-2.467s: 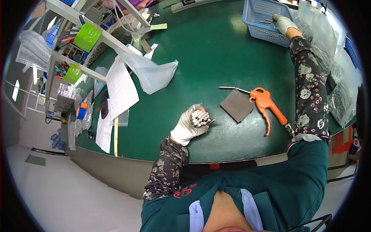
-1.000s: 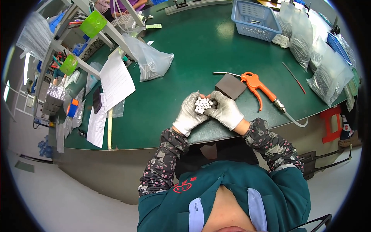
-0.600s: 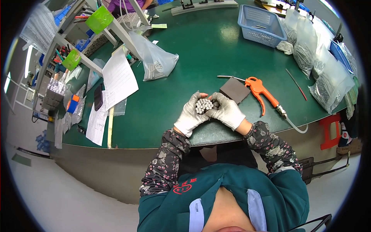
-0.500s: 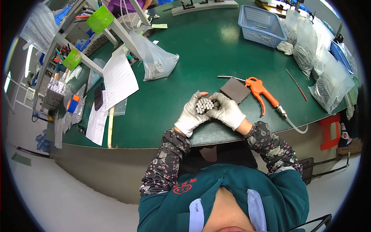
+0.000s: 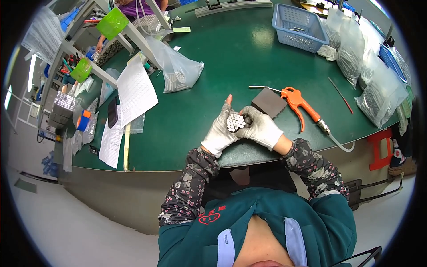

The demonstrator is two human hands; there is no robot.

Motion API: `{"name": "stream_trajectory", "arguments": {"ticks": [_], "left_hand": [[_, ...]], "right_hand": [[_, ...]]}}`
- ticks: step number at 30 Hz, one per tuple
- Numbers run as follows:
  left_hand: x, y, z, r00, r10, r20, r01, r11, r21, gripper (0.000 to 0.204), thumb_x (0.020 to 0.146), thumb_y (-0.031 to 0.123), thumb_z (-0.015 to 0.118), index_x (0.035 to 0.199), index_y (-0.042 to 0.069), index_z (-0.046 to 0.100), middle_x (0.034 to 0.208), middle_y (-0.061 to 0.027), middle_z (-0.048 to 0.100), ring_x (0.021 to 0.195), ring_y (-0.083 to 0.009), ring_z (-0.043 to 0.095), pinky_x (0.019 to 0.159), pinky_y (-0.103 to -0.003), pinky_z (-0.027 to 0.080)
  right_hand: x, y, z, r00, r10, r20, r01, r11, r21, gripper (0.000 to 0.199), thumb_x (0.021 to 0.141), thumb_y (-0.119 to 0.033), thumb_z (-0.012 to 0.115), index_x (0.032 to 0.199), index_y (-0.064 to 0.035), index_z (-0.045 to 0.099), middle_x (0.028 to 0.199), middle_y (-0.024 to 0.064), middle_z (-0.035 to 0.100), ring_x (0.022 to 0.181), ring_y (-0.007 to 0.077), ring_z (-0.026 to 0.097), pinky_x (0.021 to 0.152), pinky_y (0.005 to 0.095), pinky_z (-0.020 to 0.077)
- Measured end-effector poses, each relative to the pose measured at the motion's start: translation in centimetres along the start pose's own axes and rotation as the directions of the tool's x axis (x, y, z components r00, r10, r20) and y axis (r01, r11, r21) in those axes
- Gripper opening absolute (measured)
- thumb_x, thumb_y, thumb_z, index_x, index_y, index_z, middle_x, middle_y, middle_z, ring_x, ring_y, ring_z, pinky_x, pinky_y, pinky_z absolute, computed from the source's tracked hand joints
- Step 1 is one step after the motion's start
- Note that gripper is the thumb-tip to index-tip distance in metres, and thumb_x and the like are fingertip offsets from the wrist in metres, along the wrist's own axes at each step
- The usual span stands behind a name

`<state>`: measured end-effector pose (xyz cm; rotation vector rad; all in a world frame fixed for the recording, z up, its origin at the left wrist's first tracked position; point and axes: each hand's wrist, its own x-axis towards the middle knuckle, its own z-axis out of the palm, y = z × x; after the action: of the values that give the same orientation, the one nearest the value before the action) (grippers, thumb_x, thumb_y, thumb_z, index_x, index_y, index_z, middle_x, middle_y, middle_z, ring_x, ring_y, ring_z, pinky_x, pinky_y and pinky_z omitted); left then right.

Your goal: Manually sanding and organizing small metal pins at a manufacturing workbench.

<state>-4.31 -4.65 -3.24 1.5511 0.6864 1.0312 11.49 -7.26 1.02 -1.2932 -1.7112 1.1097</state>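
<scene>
— Where's the bundle of small metal rods (image 5: 235, 122)?
— At the near edge of the green bench (image 5: 200, 102), cupped between both gloved hands.
— Each grip?
— The left hand (image 5: 220, 132) and the right hand (image 5: 262, 129) both wrap the bundle. A grey block (image 5: 268, 102) and orange air gun (image 5: 302, 104) lie just to the right.

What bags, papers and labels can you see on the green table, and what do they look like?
Clear plastic bag: far left of the middle, crumpled, small pale parts inside.
Clear bags: stacked along the right edge, full of small grey parts.
Paper sheets: left side, white, printed, one lifted at an angle.
Small note: far edge, pale green slip.
Round green tags: on the white rack, upper left.
No screens show.
</scene>
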Motion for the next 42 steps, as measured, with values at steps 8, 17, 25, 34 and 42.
{"name": "stream_trajectory", "arguments": {"ticks": [8,17,25,34,42], "left_hand": [[0.1,0.6,0.1,0.999,-0.010,-0.043,0.016,0.989,0.146,0.112,0.057,0.015,0.083,0.141,0.014,0.009,0.092,-0.0006,0.052,0.082,-0.0096,0.051,0.076,-0.021,0.043],[0.1,1.5,0.3,0.999,-0.035,-0.021,0.038,0.989,0.142,0.100,0.062,-0.006,0.064,0.141,0.018,0.008,0.085,0.0008,0.050,0.075,-0.0096,0.050,0.075,-0.022,0.044],[0.2,1.5,0.2,0.999,-0.016,0.035,0.012,0.994,0.111,0.103,0.063,-0.005,0.064,0.141,0.016,0.000,0.107,-0.0026,0.047,0.092,-0.0123,0.050,0.086,-0.023,0.040],[0.5,0.7,0.0,0.997,0.075,0.011,-0.074,0.926,0.370,0.104,0.062,0.001,0.067,0.139,0.007,-0.002,0.130,-0.0097,0.035,0.117,-0.0192,0.039,0.099,-0.028,0.032],[0.2,1.1,0.1,1.000,-0.010,0.014,0.008,0.986,0.166,0.104,0.062,-0.002,0.066,0.140,0.012,-0.003,0.130,-0.0115,0.034,0.119,-0.0212,0.039,0.098,-0.028,0.033]], "right_hand": [[0.4,-0.2,-0.9,0.994,-0.031,0.107,0.041,0.995,-0.093,0.053,0.064,-0.025,0.075,0.105,-0.0034,0.051,0.070,0.0040,0.055,0.065,0.0115,0.053,0.063,0.0249,0.0446],[1.8,-2.6,-3.0,0.925,-0.379,-0.005,0.335,0.825,-0.455,0.012,0.070,-0.013,0.061,0.080,-0.0059,0.061,0.070,0.0082,0.055,0.068,0.0229,0.057,0.062,0.0329,0.0444],[3.8,-3.5,-2.0,0.820,-0.508,0.266,0.540,0.529,-0.655,0.012,0.069,-0.013,0.061,0.080,-0.0093,0.060,0.075,0.0067,0.057,0.072,0.0262,0.057,0.063,0.0369,0.0459],[3.8,-5.1,-1.1,0.740,-0.406,0.537,0.611,0.071,-0.788,0.015,0.072,-0.012,0.053,0.081,-0.0015,0.056,0.068,0.0064,0.058,0.069,0.0178,0.059,0.055,0.0285,0.0442],[3.8,-5.2,-2.2,0.763,-0.434,0.479,0.582,0.139,-0.801,0.016,0.072,-0.013,0.054,0.084,-0.0016,0.056,0.071,0.0074,0.056,0.070,0.0201,0.058,0.059,0.0313,0.0454]]}}
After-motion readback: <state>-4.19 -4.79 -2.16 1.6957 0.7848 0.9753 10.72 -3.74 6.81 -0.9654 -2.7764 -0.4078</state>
